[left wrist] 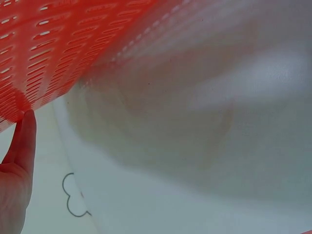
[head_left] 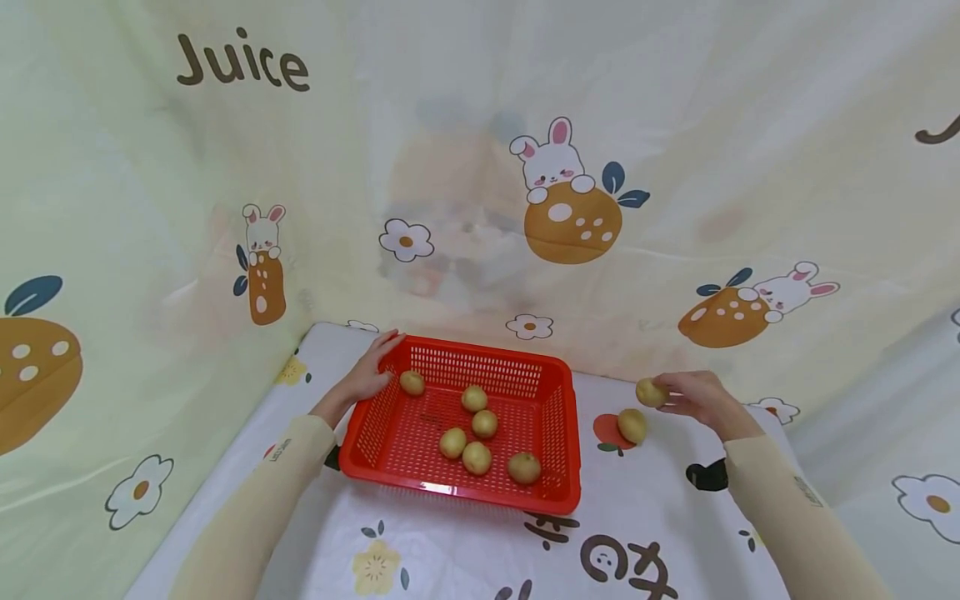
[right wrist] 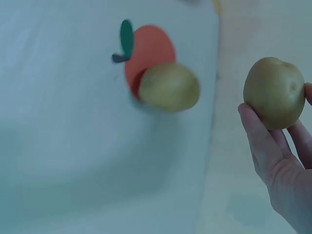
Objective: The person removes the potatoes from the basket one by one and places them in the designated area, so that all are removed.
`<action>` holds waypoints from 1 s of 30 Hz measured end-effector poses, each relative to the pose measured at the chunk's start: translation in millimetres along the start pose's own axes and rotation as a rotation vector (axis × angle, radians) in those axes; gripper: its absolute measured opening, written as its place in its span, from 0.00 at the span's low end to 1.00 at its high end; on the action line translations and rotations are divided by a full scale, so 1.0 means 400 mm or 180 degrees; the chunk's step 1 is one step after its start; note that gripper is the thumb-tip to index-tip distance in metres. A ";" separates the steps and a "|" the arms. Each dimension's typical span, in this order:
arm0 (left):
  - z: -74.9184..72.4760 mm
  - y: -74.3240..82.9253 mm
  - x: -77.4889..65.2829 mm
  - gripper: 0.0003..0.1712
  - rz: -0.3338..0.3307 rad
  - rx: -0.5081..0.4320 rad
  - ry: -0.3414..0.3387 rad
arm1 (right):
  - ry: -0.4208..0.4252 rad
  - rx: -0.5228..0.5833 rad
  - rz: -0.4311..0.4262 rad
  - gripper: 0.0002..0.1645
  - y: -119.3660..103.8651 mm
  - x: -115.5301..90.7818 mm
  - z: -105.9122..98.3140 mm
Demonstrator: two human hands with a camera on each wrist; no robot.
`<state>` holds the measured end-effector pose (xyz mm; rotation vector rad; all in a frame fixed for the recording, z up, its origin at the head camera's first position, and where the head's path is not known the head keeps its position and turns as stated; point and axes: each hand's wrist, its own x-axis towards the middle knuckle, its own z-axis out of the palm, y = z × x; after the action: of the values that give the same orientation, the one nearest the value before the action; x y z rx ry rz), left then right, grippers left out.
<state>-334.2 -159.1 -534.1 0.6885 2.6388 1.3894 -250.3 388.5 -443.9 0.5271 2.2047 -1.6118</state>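
Several potatoes (head_left: 484,424) lie spread over the floor of a red plastic basket (head_left: 566,400) with slotted walls. At the basket's far left corner, my left hand (head_left: 369,372) holds the rim; the left wrist view shows its fingertips against the outer wall. Off to the right, my right hand (head_left: 703,395) pinches a potato (right wrist: 274,92) between thumb and fingers, raised over the far edge of the table. Another potato (head_left: 632,426) rests on the tablecloth just nearer than that hand, partly over a printed red fruit.
A white printed tablecloth (head_left: 450,558) covers the table beneath the basket. Pale curtains (head_left: 465,167) with rabbit and fruit prints hang close behind the far edge and along both sides.
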 end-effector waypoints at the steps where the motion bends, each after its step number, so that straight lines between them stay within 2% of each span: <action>1: -0.001 0.000 0.000 0.43 0.0015 0.0017 0.0007 | 0.0043 0.0066 0.0041 0.33 0.012 0.001 -0.008; 7: -0.003 -0.006 0.007 0.43 0.0149 0.0058 0.0045 | 0.0311 0.0514 0.0130 0.26 0.088 0.017 -0.047; 11: -0.001 -0.004 0.009 0.43 0.0111 -0.0009 0.0019 | 0.0445 0.0860 0.0150 0.15 0.147 0.033 -0.060; 14: 0.000 -0.004 0.005 0.43 0.0055 -0.0022 0.0007 | 0.0503 0.0976 0.0233 0.14 0.187 0.044 -0.063; 19: 0.001 -0.014 0.001 0.43 0.0074 0.0031 0.0011 | 0.0583 0.0939 0.0375 0.23 0.227 0.053 -0.056; 24: -0.001 -0.015 0.000 0.42 0.0089 0.0070 0.0022 | 0.0619 0.0840 0.0316 0.27 0.248 0.064 -0.041; 30: -0.003 -0.006 0.000 0.42 0.0094 0.0056 0.0017 | 0.0600 0.0556 0.0205 0.33 0.256 0.069 -0.027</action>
<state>-335.6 -161.3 -535.4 0.7298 2.6589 1.3789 -224.4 429.7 -538.5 0.8217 2.1625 -1.7961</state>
